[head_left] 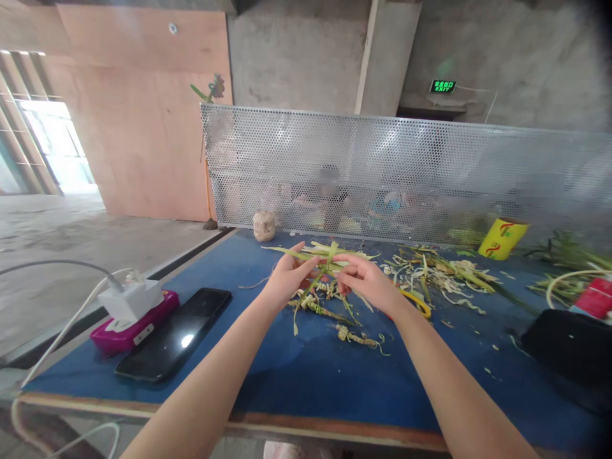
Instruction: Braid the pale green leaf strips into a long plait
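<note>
Over the middle of the blue table, my left hand (292, 275) is closed on long, flat green leaf strips (331, 255), thumb and fingers pinching them. My right hand (366, 280) meets it from the other side, its fingers bent and pinching the same strips where they cross. Strip ends stick out above and hang below my hands. Beneath and in front lie knobbly pale roots or stems (356, 336) with thin curling ends. A yellow ring-like thing (417, 305) shows partly behind my right wrist. The fingertips are partly hidden by the strips.
Trimmings (444, 271) are heaped to the right, near a yellow tube-shaped container (503, 239). A phone (176, 335) and a purple power strip (134, 322) with a white plug lie left. A black object (567, 347) sits right. Perforated metal screen (306, 172) stands behind; people are blurred beyond.
</note>
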The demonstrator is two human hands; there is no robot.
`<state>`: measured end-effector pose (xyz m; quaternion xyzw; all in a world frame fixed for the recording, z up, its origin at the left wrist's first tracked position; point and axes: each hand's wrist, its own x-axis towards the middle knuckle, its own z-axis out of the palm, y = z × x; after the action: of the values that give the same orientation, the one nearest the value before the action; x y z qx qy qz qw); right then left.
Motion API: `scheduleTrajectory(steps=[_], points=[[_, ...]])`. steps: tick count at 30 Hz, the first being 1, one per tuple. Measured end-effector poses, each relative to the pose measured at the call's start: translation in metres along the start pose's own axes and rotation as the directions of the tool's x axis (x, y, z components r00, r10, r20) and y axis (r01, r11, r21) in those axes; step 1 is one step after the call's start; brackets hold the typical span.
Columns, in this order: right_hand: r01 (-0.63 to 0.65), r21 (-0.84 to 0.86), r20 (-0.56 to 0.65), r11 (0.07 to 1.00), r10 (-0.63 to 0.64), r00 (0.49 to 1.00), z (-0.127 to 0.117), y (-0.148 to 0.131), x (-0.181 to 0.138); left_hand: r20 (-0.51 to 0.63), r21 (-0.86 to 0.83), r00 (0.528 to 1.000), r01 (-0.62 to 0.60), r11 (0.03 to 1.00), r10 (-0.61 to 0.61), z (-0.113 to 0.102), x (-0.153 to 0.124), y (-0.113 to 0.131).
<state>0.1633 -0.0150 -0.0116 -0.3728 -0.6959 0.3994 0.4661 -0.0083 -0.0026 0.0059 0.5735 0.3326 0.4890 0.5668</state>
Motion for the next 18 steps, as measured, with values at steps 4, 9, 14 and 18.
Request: scheduleTrajectory(steps=[4,9,14,18], points=[[0.025,0.07,0.014,0.997,-0.026,1.0,0.002,-0.004,-0.001,-0.088,0.091,0.987,-0.129,0.987,0.137,-0.001,0.001,0.001],[-0.043,0.309,0.044,0.95,0.031,0.999,0.017,-0.008,-0.001,-0.087,0.158,0.951,-0.281,0.946,0.297,0.003,0.002,-0.007],[-0.061,0.419,-0.026,0.906,0.079,0.997,0.032,-0.009,0.001,-0.096,0.279,0.897,-0.392,0.877,0.432,0.007,-0.003,-0.015],[-0.055,0.378,-0.055,0.924,0.082,0.995,0.029,-0.007,0.001,-0.087,0.315,0.906,-0.37,0.874,0.414,0.009,-0.005,-0.017]])
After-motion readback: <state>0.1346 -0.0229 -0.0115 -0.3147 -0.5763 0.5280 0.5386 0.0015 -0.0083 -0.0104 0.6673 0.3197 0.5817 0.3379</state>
